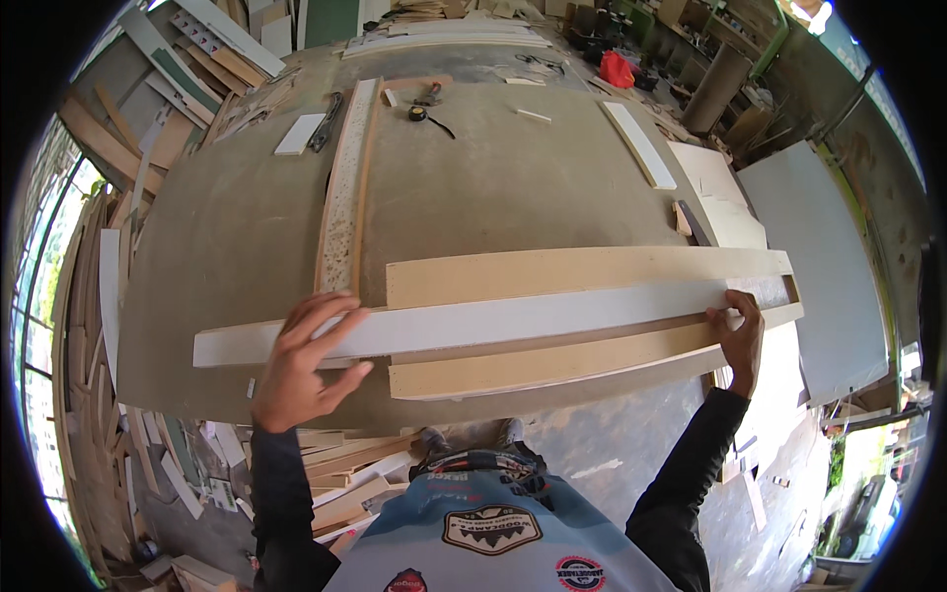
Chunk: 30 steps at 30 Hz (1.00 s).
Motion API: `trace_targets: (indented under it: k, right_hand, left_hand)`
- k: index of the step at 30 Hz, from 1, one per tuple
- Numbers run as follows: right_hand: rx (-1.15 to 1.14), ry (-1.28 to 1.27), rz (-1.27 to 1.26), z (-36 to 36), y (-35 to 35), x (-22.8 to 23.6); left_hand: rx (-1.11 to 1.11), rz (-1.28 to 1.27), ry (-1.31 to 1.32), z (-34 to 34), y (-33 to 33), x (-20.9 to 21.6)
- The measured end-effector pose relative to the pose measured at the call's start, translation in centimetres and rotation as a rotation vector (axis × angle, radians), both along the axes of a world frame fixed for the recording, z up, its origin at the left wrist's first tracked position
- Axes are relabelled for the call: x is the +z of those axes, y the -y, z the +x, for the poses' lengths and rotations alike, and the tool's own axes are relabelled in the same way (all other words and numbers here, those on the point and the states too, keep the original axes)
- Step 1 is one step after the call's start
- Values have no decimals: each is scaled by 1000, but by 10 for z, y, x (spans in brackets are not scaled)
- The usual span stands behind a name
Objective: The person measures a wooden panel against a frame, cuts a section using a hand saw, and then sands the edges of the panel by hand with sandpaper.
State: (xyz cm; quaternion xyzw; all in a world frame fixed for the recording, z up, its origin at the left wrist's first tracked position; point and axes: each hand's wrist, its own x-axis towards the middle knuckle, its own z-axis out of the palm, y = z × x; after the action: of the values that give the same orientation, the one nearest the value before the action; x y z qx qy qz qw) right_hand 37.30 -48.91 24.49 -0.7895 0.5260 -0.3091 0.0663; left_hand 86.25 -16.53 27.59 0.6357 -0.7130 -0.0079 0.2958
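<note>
A long white board lies lengthwise between two tan boards, the far board and the near board. A short end piece joins the tan boards at the right. The white board's left end reaches well past them. My left hand is over that left part, fingers stretched out and thumb apart, spanning its width; whether it touches is unclear. My right hand has curled fingers at the white board's right end, inside the tan frame, thumb and forefinger close together on it.
A narrow board with a speckled face runs away across the table. Beyond are a tape measure, an adjustable wrench, a small white board and a white strip. Offcuts lie beneath the near edge.
</note>
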Motion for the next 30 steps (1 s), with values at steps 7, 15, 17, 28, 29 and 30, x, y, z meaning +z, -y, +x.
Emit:
trace_targets:
  k: [7, 15, 17, 28, 29, 30]
  right_hand:
    - [29, 143, -88, -32, 9, -41]
    - [-275, 404, -563, 8, -25, -63]
    - [-375, 611, -582, 6, -48, -85]
    - [-473, 848, -484, -15, -118, -147]
    - [-486, 795, -479, -13, -118, -133]
    - [-470, 728, -486, -11, -118, -119]
  left_hand:
    - [-58, 116, -36, -1, 26, -22]
    - [-112, 182, 65, 6, 20, -21]
    - [-138, 197, 95, 8, 20, -18]
    - [-203, 280, -23, 36, 10, -11]
    - [-203, 279, -31, 38, 8, -11]
    - [-193, 269, -34, 40, 7, -13]
